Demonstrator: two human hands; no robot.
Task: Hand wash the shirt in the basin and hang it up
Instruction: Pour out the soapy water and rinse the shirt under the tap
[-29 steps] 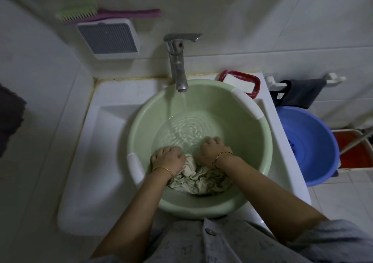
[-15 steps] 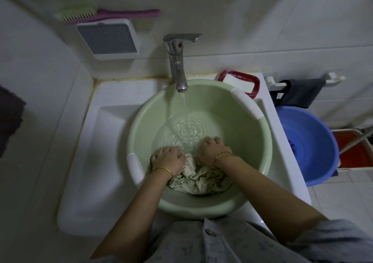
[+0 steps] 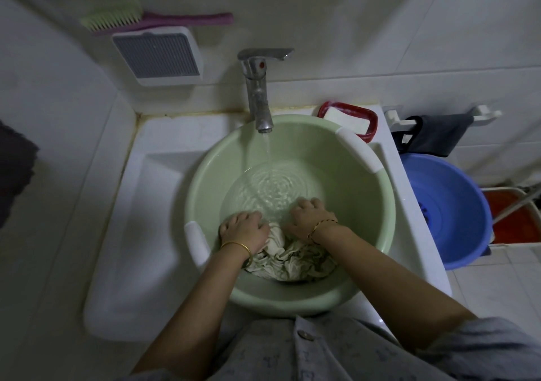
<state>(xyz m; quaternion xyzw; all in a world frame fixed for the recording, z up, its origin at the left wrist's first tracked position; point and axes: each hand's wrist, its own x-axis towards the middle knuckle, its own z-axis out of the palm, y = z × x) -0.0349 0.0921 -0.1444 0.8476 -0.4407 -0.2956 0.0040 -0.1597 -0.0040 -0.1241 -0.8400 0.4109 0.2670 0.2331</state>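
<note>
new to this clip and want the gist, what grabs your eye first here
The pale green basin fills the middle of the white sink, the tap above running into it. At its near side the left hand and right hand grip a crumpled pale shirt in the water. A bright blue basin sits right of the sink.

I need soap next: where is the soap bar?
In the head view, the soap bar lies in a red dish at the back right corner of the sink, right of the tap, behind the basin.
</note>
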